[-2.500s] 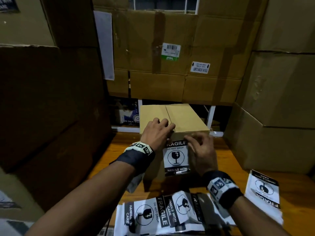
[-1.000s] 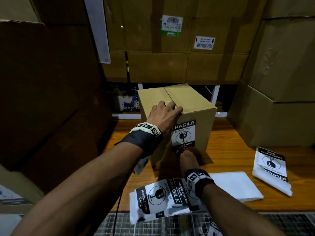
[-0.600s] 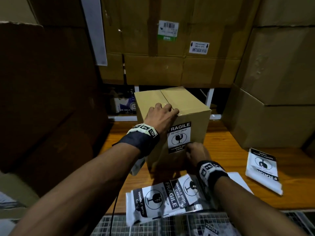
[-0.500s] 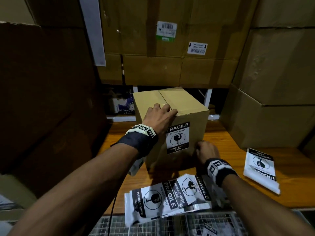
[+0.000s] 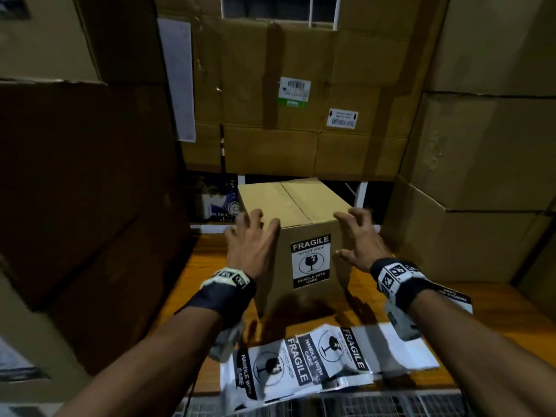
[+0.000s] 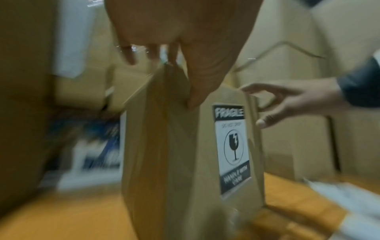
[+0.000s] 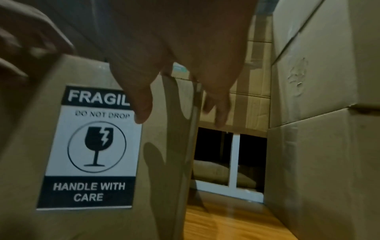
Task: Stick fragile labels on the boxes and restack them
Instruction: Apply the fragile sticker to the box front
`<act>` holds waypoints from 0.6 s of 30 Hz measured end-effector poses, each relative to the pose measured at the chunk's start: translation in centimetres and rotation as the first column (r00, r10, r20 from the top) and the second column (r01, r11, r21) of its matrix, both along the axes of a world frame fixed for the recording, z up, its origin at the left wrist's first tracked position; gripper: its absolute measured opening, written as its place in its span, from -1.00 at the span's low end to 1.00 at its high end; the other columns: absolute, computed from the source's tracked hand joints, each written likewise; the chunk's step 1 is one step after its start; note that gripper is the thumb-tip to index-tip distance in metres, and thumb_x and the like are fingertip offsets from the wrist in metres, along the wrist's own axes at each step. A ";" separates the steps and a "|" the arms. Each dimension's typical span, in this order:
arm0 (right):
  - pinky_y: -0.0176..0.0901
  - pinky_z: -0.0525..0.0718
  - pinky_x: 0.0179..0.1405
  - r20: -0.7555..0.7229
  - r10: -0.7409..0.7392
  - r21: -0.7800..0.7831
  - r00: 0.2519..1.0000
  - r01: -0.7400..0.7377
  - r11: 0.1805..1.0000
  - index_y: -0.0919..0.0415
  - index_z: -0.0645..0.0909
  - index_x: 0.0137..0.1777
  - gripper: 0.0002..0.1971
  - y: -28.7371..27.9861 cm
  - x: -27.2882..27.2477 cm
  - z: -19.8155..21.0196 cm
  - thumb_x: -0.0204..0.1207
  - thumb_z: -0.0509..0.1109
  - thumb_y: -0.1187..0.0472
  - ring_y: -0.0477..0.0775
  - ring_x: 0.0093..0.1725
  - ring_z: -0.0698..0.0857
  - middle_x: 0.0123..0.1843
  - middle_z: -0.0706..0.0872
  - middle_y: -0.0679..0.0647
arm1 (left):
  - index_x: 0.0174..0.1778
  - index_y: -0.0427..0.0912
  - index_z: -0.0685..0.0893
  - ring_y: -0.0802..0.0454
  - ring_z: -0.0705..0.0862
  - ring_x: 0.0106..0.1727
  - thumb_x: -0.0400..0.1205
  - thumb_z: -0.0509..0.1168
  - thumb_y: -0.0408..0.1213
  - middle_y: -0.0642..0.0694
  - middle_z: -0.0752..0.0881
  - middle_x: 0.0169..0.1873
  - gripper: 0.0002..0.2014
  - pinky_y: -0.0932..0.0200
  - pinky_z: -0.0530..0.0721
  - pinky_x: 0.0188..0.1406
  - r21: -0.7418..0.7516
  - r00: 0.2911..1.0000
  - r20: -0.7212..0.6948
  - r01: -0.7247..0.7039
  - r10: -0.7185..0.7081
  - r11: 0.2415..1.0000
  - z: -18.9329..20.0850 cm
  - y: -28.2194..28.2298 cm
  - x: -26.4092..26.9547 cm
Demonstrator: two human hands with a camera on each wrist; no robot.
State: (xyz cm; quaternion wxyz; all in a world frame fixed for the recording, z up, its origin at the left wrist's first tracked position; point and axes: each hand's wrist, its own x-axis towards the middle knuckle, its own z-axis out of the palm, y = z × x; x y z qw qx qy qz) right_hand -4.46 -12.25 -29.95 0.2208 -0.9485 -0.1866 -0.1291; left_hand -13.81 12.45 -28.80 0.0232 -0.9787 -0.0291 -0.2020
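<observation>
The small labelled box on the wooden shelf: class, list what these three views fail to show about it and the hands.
- Small box: back and base hidden by its own body, all views.
- Left hand: contact with the box unclear; left wrist view blurred.
- Right hand: fingertips beyond the box's right edge, right wrist view.
- Label sheets: cut off by the right forearm, head view.

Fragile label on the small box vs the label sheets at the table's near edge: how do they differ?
The stuck label stands upright and flat on the small box front, reading straight. The loose label sheets lie on the wooden table, overlapping, turned at angles, glossy and crinkled. Both carry the same black-and-white FRAGILE design with a broken glass.
</observation>
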 end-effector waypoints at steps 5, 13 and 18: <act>0.29 0.56 0.44 0.063 -0.018 0.089 0.998 0.012 0.996 -0.12 0.43 0.51 -0.18 1.2 -0.7 -0.6 0.30 0.67 0.35 0.32 0.49 0.39 0.56 0.17 0.05 | 0.55 0.19 0.23 -0.33 0.41 0.46 0.41 0.63 -0.30 -0.08 0.01 0.60 -0.09 -0.10 0.64 0.32 -0.457 0.998 0.037 0.064 -0.053 0.887 -1.9 0.5 -1.0; 0.30 0.61 0.31 0.347 0.056 0.146 0.936 -0.113 0.983 -0.03 0.54 0.43 -0.27 0.7 -5.5 3.2 0.28 0.69 0.37 0.36 0.30 0.47 0.44 0.34 0.14 | 0.56 0.12 0.30 -0.26 0.37 0.39 0.46 0.59 -0.25 -0.08 0.12 0.57 -0.19 -0.11 0.71 0.20 -0.383 0.974 0.218 0.136 -0.054 0.914 2.3 1.3 -5.2; 0.31 0.61 0.27 0.569 0.101 0.193 0.816 -0.252 0.948 -0.10 0.44 0.41 -0.19 -0.7 -10.0 10.3 0.21 0.76 0.26 0.38 0.30 0.49 0.39 0.34 0.10 | 0.51 0.18 0.22 -0.26 0.40 0.34 0.47 0.60 -0.21 -0.05 0.11 0.54 -0.18 -0.11 0.75 0.02 -0.246 0.912 0.394 0.223 -0.113 0.943 9.6 1.2 -9.7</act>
